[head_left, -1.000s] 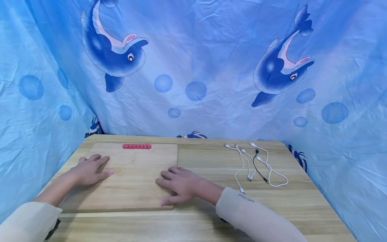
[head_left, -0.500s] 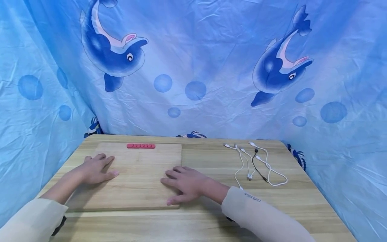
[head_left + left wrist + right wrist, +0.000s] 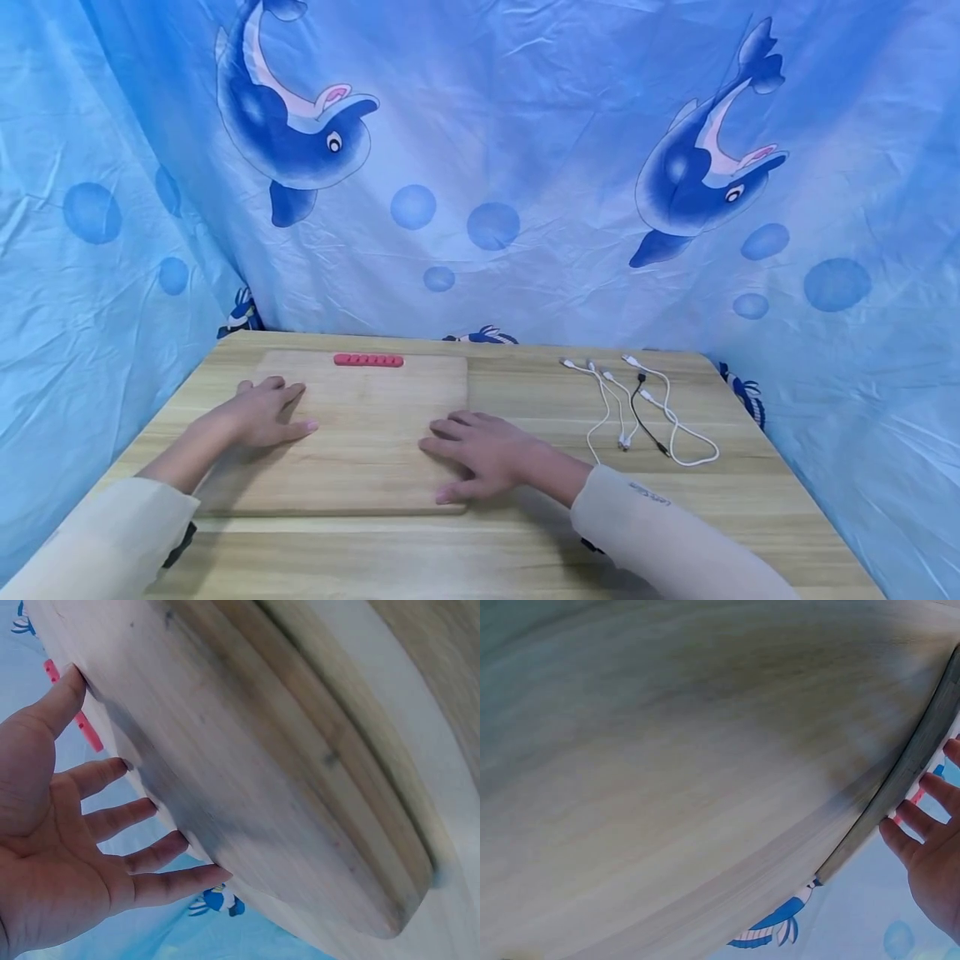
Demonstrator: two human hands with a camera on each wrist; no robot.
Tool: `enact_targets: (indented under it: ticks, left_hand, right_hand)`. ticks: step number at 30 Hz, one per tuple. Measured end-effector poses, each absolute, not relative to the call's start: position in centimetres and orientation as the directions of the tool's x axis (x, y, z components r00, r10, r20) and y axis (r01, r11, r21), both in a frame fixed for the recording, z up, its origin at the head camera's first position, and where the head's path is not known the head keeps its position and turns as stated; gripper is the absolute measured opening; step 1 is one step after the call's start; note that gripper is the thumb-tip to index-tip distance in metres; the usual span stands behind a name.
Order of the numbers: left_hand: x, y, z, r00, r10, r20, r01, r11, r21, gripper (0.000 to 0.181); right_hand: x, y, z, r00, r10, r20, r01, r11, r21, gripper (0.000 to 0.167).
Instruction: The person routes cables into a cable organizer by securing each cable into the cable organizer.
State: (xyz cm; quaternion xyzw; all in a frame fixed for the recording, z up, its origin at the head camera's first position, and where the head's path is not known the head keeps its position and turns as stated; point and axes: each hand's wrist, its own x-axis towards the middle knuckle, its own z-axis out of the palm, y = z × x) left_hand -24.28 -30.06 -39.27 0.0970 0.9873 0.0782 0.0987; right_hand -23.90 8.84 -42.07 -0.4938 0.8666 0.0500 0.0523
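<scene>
A light wooden board (image 3: 360, 467) lies flat on the table, with a red strip-shaped holder (image 3: 368, 360) near its far edge. On the board's left part rests my left hand (image 3: 266, 414), fingers spread; the left wrist view shows the left hand (image 3: 90, 847) with its fingertips on the board (image 3: 225, 765). My right hand (image 3: 483, 452) touches the board's right side, thumb near the front corner. At the right edge of the right wrist view, the right hand (image 3: 937, 855) has its fingertips at the board's edge (image 3: 900, 776).
Several white cables (image 3: 693, 435) and a black cable (image 3: 648, 429) lie on the table (image 3: 525, 550) to the right of the board. A blue curtain (image 3: 525, 125) with dolphins stands behind and at both sides.
The board, with the red holder on it, has slid to the right towards the cables. Both hands have moved right along with it. The head view has also shifted slightly.
</scene>
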Motion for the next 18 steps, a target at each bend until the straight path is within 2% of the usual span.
enact_targets:
  ticks: [5,12,18]
  left_hand:
    - [-24.5,-29.1,-39.0,-0.957,0.219,-0.189,0.187,0.967,0.172,0.096]
    - [-24.9,-27.8,-39.2,-0.949,0.288,-0.127,0.269,0.952,0.146,0.092]
    - [-24.8,-27.1,-39.4,-0.955,0.245,-0.167,0.221,0.963,0.152,0.095]
  right_hand:
    - [-24.1,10.0,-42.0,-0.499,-0.859,-0.114,-0.866,0.500,0.020,0.081]
    - [-24.4,11.5,-41.9,-0.503,-0.858,-0.108,-0.863,0.505,0.006,0.079]
    - [-24.7,12.1,-42.1,-0.488,-0.868,-0.094,-0.872,0.489,0.016,0.078]
